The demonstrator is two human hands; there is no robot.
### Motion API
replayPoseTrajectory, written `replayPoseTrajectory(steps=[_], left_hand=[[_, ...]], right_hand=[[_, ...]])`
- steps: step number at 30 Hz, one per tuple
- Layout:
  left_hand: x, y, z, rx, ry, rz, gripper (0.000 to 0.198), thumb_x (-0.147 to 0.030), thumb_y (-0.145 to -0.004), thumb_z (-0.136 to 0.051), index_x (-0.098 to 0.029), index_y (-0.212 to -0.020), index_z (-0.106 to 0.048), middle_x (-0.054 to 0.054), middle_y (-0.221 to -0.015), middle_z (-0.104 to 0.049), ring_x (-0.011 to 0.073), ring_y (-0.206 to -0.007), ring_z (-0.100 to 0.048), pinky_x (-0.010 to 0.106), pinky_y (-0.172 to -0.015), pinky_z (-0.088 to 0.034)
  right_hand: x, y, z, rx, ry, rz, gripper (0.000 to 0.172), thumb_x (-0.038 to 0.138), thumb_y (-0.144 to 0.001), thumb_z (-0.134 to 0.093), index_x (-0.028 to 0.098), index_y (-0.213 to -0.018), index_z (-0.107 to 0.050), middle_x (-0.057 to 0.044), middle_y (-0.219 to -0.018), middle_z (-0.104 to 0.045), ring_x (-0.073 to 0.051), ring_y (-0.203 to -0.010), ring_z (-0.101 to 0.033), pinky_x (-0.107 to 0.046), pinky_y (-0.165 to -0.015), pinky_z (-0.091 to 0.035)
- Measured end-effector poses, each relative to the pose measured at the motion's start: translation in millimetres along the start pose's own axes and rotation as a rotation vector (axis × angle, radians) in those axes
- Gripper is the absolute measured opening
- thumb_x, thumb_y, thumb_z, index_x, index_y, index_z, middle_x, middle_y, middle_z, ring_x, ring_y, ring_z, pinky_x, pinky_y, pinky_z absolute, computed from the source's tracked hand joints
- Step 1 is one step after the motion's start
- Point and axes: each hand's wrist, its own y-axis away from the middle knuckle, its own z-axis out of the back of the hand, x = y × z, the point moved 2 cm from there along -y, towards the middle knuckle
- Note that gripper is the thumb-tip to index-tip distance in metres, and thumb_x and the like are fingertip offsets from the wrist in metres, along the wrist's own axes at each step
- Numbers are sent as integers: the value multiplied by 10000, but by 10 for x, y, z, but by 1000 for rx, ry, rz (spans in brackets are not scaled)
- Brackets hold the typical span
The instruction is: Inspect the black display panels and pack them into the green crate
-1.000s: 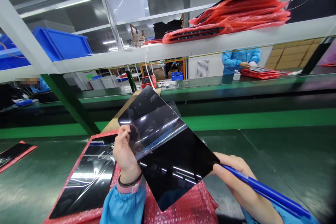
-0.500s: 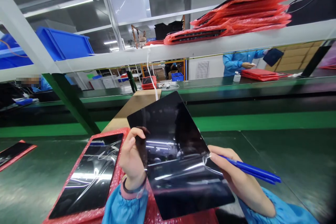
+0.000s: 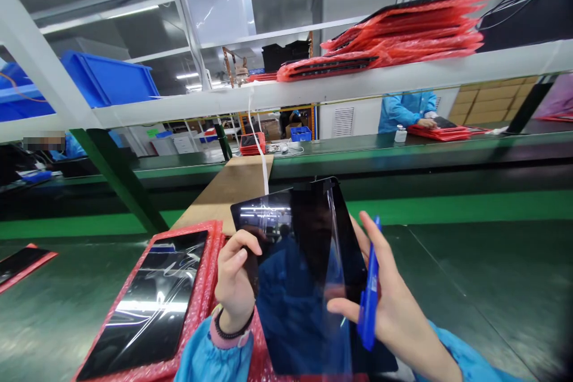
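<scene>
A glossy black screen panel (image 3: pixel 290 286) stands tilted in front of me, reflecting the room and a blue sleeve. My left hand (image 3: pixel 237 274) is closed on its left edge, thumb and index finger at the front. Clear film (image 3: pixel 333 262) runs in a fold down the panel's right half. My right hand (image 3: pixel 385 286) is at the right edge, its thumb over the film and its other fingers partly behind the panel. A blue pen (image 3: pixel 370 286) is held upright in that hand. To the left, another black screen (image 3: pixel 150 292) lies on red bubble wrap (image 3: pixel 201 304).
A small black panel on red wrap (image 3: pixel 24 262) lies at far left. Overhead, a white shelf (image 3: pixel 215 98) carries a blue bin (image 3: pixel 111 77) and a stack of red-wrapped panels (image 3: pixel 403 30). A brown board (image 3: pixel 224 191) spans toward the far bench, where a person in blue (image 3: pixel 405 110) works.
My right hand has shifted from pinching at the panel's right edge to laying its thumb over the front. The pen has swung upright. The panel has tilted, and the far person's panel has come down.
</scene>
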Motion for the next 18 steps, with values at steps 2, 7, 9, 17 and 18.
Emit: replayPoseTrajectory(steps=[2, 7, 9, 17, 18], left_hand=[[38, 0, 14, 31, -13, -35, 182, -253, -706, -493, -171, -613, -627, 45, -729, -636, 183, -734, -563, 272, -681, -407], [86, -22, 56, 43, -141, -209, 166, -193, -690, -499, -187, -578, -622, 19, -608, -609, 173, -653, -575, 263, -599, -414], [77, -22, 51, 45, -177, -272, 164, -175, -686, -501, -192, -571, -617, 6, -554, -586, 162, -597, -566, 252, -537, -399], [65, 41, -20, 130, -248, -372, 167, -138, -692, -538, -195, -570, -636, -22, -481, -597, 96, -406, -497, 203, -402, -323], [74, 56, -21, 143, -258, -376, 168, -129, -694, -540, -197, -576, -639, -23, -478, -599, 95, -398, -495, 201, -396, -319]], right_hand=[[-10, 21, -15, -31, 63, 140, 1032, 257, -777, -717, 317, -1493, 24, -55, -1585, -52, -273, -1417, -173, -454, -1120, -274], [28, 32, 15, 31, 315, 425, 957, 122, -778, -702, 232, -1499, -82, -44, -1582, -98, -324, -1434, -24, -555, -1145, -128], [65, 27, 40, 37, 354, 477, 952, 99, -761, -705, 200, -1495, -107, -58, -1576, -131, -375, -1425, -26, -620, -1121, -126], [117, 50, 76, -80, 332, 610, 849, -23, -704, -664, 219, -1427, -289, -86, -1296, -587, -330, -1378, -293, -649, -1096, -238], [109, 61, 88, -133, 311, 611, 852, -53, -688, -655, 271, -1403, -324, -50, -1220, -641, -304, -1329, -394, -639, -1096, -256]])
